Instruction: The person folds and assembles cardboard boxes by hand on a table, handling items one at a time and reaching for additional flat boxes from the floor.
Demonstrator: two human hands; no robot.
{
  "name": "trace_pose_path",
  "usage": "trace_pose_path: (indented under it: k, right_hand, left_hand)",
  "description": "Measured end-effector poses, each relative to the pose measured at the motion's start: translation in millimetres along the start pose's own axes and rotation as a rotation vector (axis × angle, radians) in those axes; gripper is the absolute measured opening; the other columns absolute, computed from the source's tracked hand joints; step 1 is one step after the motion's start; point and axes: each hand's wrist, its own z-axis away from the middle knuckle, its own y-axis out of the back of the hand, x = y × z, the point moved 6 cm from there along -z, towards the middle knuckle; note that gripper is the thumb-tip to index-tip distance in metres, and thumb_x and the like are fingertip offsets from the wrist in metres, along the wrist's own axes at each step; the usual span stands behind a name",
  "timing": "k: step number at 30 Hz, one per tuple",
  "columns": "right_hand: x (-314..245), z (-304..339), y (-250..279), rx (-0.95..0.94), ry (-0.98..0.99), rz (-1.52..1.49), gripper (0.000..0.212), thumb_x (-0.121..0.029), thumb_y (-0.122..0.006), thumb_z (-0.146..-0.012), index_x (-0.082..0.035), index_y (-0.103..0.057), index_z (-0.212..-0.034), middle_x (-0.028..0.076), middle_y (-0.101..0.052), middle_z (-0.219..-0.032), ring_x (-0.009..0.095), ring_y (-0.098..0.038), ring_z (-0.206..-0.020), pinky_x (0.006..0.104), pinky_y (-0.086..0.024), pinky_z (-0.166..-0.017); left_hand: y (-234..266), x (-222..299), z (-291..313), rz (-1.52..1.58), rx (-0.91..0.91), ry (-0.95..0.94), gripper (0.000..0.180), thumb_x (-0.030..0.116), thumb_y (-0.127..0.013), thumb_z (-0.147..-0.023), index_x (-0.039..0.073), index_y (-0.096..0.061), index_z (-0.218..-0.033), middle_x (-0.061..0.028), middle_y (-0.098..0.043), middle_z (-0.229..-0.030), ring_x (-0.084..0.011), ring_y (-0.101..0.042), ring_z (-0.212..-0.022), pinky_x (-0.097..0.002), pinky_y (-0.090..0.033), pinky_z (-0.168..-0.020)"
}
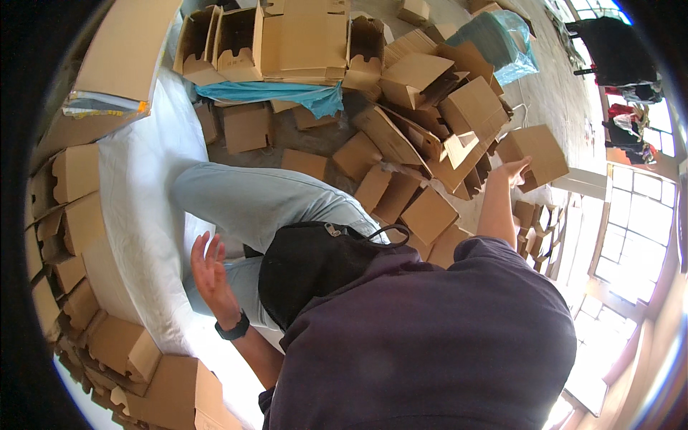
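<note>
My right hand [512, 172] is stretched out to the right, its fingers closed on the near edge of a plain brown cardboard box [542, 152]. That box is held up off the pile, and its far side is hidden. Over by my knees, my left hand [209, 276] is raised with the fingers apart and nothing in it. A dark watch [233, 326] circles the left wrist. White sheeting [150, 186] lies just beyond the left hand. A black waist bag [308, 265] rests on my lap.
Loose cardboard boxes [473, 107] are heaped ahead and to the right. Rows of open boxes [75, 172] line the left side. At the back, more boxes [304, 39] stand above blue plastic [287, 94]. A plastic-wrapped bundle [494, 43] sits at the far right.
</note>
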Motion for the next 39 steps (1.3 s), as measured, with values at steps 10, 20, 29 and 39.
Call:
trace_pose_path:
  k: [10, 20, 29, 39]
  right_hand:
    - [132.3, -35.2, 53.5, 0.041, 0.114, 0.521, 0.097, -0.066, -0.070, -0.059, 0.002, -0.043, -0.122, 0.027, -0.038, -0.122, 0.039, -0.049, -0.107, 0.0466, -0.043, -0.090]
    - [212.9, -44.7, -46.7, -0.507, -0.266, 0.406, 0.063, -0.045, -0.080, -0.064, -0.007, -0.061, -0.110, 0.009, -0.058, -0.109, 0.024, -0.055, -0.092, 0.0380, -0.050, -0.074]
    - [228.3, -84.7, -10.1, -0.312, 0.102, 0.637, 0.031, -0.021, -0.078, -0.065, -0.010, -0.069, -0.092, 0.008, -0.069, -0.085, 0.020, -0.065, -0.077, 0.0330, -0.052, -0.072]
    - [146.0, -78.0, 49.7, -0.087, 0.545, 0.491, 0.034, -0.029, -0.080, -0.064, -0.007, -0.070, -0.089, 0.010, -0.069, -0.081, 0.025, -0.065, -0.078, 0.0371, -0.051, -0.075]
  left_hand:
    - [-3.8, 1.4, -2.8, -0.016, -0.028, -0.013, 0.059, 0.028, -0.052, -0.089, -0.002, -0.031, -0.136, -0.0193, -0.038, -0.136, -0.0306, -0.041, -0.124, -0.0450, -0.033, -0.103]
    - [-7.6, 0.9, -6.8, -0.014, -0.043, 0.006, 0.057, 0.026, -0.051, -0.090, -0.002, -0.031, -0.136, -0.0197, -0.038, -0.136, -0.0310, -0.040, -0.125, -0.0454, -0.032, -0.104]
    - [-3.8, -0.4, 2.4, -0.024, -0.010, 0.002, 0.054, 0.026, -0.049, -0.090, 0.000, -0.033, -0.136, -0.0190, -0.039, -0.136, -0.0310, -0.041, -0.125, -0.0466, -0.033, -0.104]
    - [-3.7, -3.3, -5.0, -0.057, -0.025, 0.014, 0.054, 0.027, -0.048, -0.091, 0.001, -0.034, -0.135, -0.0193, -0.039, -0.136, -0.0318, -0.041, -0.125, -0.0466, -0.033, -0.103]
